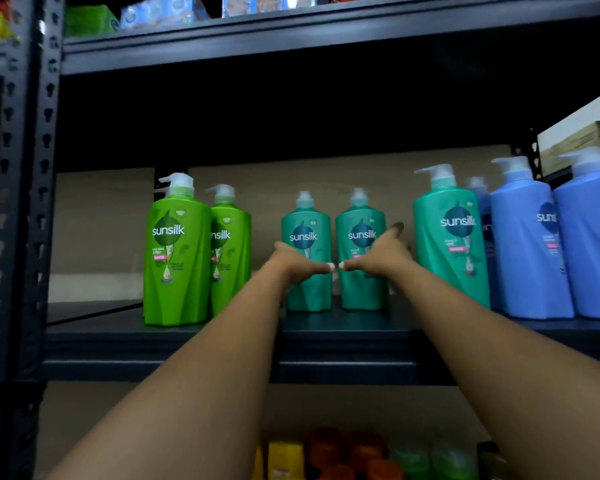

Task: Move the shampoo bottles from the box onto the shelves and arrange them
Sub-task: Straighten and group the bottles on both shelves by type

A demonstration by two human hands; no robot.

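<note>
Two bare arms are reaching forward onto the dark metal shelf [343,336], where the shampoo bottles are standing upright in a row. The left hand [300,263] is wrapping around the left teal plastic pump bottle [307,256], its thumb lying across the front and its fingers going around the left side. The right hand [378,254] is gripping the right teal plastic pump bottle [361,251] in a mirrored way, thumb across the front and fingers reaching around the right side. The two thumb tips are nearly meeting between the two bottles, which are sitting just beside each other, set back from the shelf edge.

To the left, two bright green pump bottles [179,254] are standing close together. To the right, a larger teal pump bottle [449,233] is standing nearer the front, followed by light blue pump bottles [527,244]. A cardboard box [582,129] is showing at the far right edge. The box's contents cannot be made out.
</note>
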